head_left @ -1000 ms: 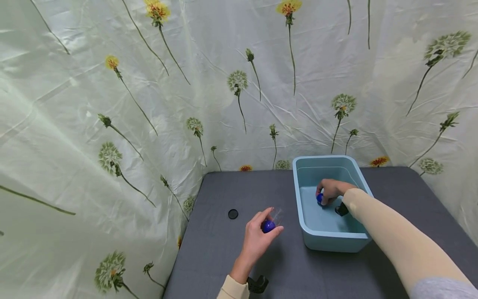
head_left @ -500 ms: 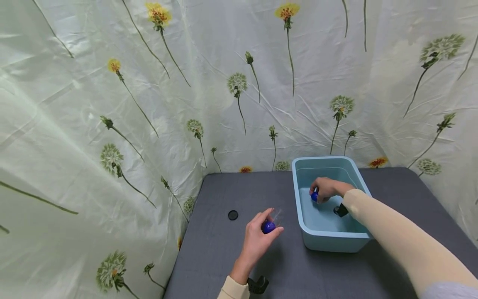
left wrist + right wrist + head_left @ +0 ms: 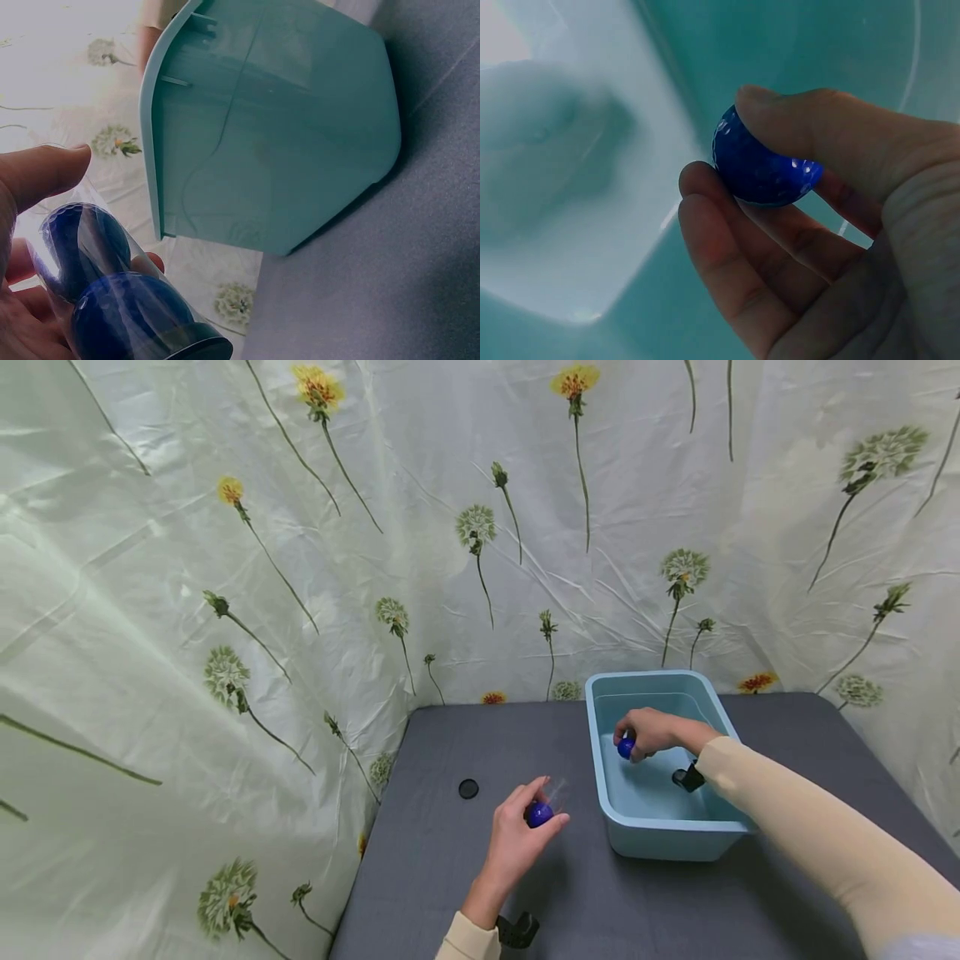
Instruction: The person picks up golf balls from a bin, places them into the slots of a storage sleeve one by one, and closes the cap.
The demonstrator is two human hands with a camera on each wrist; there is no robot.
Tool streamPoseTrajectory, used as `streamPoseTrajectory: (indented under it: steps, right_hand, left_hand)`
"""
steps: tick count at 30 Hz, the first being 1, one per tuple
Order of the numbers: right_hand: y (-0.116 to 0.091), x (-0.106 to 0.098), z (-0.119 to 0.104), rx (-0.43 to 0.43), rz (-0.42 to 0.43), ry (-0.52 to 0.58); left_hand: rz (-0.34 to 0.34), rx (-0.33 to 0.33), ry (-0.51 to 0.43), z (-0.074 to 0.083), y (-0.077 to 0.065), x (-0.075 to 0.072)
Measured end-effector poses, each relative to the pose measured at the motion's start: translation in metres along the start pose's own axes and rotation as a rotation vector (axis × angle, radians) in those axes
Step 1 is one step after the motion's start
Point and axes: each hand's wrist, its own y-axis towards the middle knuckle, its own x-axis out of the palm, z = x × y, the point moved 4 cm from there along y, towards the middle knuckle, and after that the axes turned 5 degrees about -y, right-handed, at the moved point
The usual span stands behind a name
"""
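My left hand (image 3: pixel 513 831) grips a clear plastic tube (image 3: pixel 169 289) above the dark cloth, left of the light-blue bin (image 3: pixel 675 823). Inside the tube are two blue golf balls (image 3: pixel 82 247), one against the other, and a dark cap (image 3: pixel 202 345) covers the tube's lower end in the left wrist view. Down in the bin, near its left wall, my right hand (image 3: pixel 651 731) pinches another blue golf ball (image 3: pixel 757 165) between thumb and fingers. The dimples on that ball show in the right wrist view.
A round black lid (image 3: pixel 468 788) lies on the dark grey cloth-covered table (image 3: pixel 450 877), left of my left hand. Behind the table hangs a pale curtain (image 3: pixel 420 568) printed with dandelions. The bin's near wall stands between the table front and its inside.
My right hand has moved left and slightly toward the far end inside the bin, carrying the golf ball. The left hand and its tube have stayed in place.
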Motion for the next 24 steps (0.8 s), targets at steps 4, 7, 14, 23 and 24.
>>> streamPoseTrajectory:
  steps: [4,7,14,23,24]
  right_hand:
    - [-0.004,-0.004,-0.007,-0.012,0.014,-0.029]
    - [-0.009,-0.009,-0.012,-0.034,0.045,-0.059]
    - [-0.022,-0.022,-0.024,-0.05,0.139,-0.074]
    - [-0.042,-0.025,-0.041,-0.08,0.225,0.003]
    - [-0.045,-0.025,-0.042,-0.085,0.231,0.014]
  left_hand:
    - [-0.003,-0.008,-0.007,-0.001,-0.002,-0.001]
    - [-0.003,-0.008,-0.011,-0.002,-0.003,-0.002]
    - [0.006,-0.003,-0.01,-0.001,-0.001,-0.003]
    - [0.006,0.005,-0.019,0.001,-0.001,-0.003]
    - [0.006,0.009,-0.019,0.001,-0.001,-0.003]
